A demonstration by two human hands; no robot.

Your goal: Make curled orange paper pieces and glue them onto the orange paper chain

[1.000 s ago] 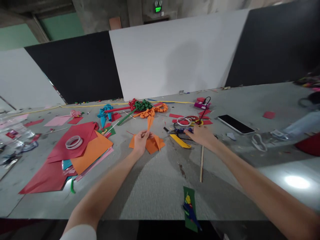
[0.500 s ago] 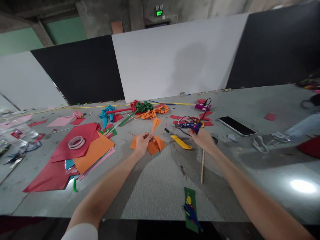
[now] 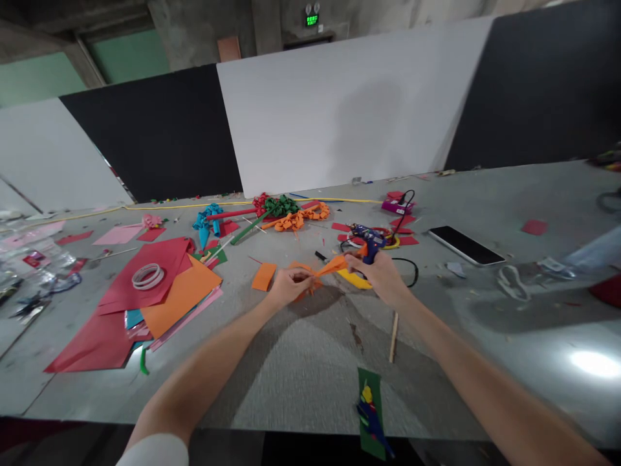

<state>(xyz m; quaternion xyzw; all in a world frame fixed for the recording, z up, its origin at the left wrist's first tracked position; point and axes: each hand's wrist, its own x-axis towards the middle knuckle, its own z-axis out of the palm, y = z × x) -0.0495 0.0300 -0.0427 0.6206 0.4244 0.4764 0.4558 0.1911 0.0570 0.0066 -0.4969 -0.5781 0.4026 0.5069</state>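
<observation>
Here, the left hand (image 3: 291,285) is pinched on one end of an orange paper strip (image 3: 332,265), which lies in the air above the middle of the grey table (image 3: 281,375). The right hand (image 3: 381,275) is closed around the handle of one blue glue gun (image 3: 373,244), and its fingertips seem also to touch the other end of the strip. The two hands are apart, with the strip between them.

As for containers, clear plastic packaging (image 3: 43,259) lies at the left edge; a red label shows on it, but its contents are too blurred to tell. One purple box (image 3: 396,206) stands at the back, with a black cable at it.

Counting further, there is one loose orange rectangle (image 3: 263,277) beside the left hand; other orange pieces are under this hand, and I cannot tell their number. Behind are one green paper flower (image 3: 281,206), one red paper flower (image 3: 261,202) and one pink rosette (image 3: 152,221). On the red sheets (image 3: 167,254) rest white tape rolls (image 3: 148,285), apparently two, stacked. To the right are one smartphone (image 3: 466,246) and one wooden stick (image 3: 393,340).
</observation>
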